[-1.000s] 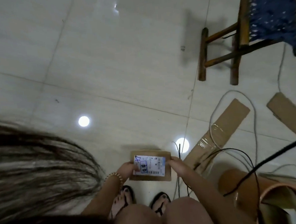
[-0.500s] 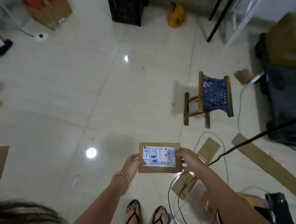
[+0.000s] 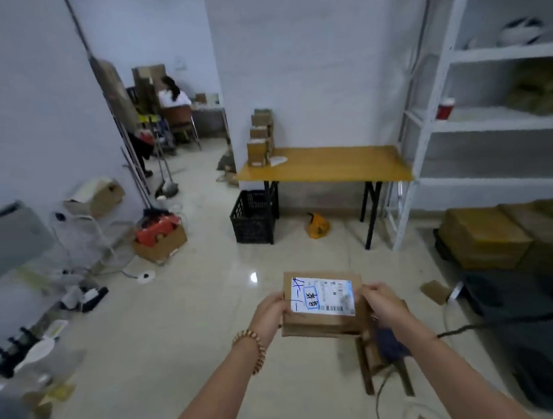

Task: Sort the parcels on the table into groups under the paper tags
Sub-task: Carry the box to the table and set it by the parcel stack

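Observation:
I hold a small brown cardboard parcel (image 3: 322,316) with a white shipping label in front of me, over the floor. My left hand (image 3: 271,310) grips its left edge, thumb on the label. My right hand (image 3: 382,301) grips its right edge. Ahead stands a yellow-topped table (image 3: 337,166) against the wall. On its left end is a stack of several brown parcels (image 3: 259,139) with a white paper (image 3: 277,160) beside it.
A black crate (image 3: 253,217) and an orange bag (image 3: 316,226) sit under the table. White shelving (image 3: 489,118) and cardboard boxes (image 3: 484,235) stand right. A low stool (image 3: 381,364) is below my right hand. Boxes, brooms and cables line the left wall. A person sits far back.
My view has risen from the floor at my feet to the room ahead, bringing the table and shelves into sight. Both hands have kept hold of the parcel.

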